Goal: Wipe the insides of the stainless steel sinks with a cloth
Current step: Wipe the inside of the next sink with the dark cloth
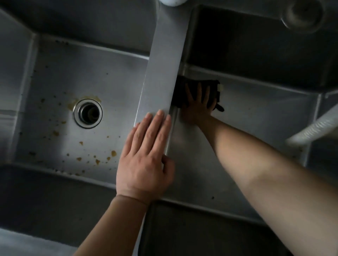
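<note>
Two stainless steel sinks lie below me, split by a flat steel divider [164, 60]. The left sink [113, 78] has brown stains and crumbs on its floor around a round drain [88, 113]. In the right sink [256, 113], my right hand [198, 104] presses flat, fingers spread, on a dark cloth [195, 85] against the floor, close to the divider wall. The divider hides the cloth's left edge. My left hand [146, 153] rests flat on the divider's near end, fingers together, holding nothing.
A white ribbed hose [314, 129] hangs over the right sink's right side. A round metal fitting [302, 15] sits at the top right. A white object [172, 2] shows at the top edge above the divider.
</note>
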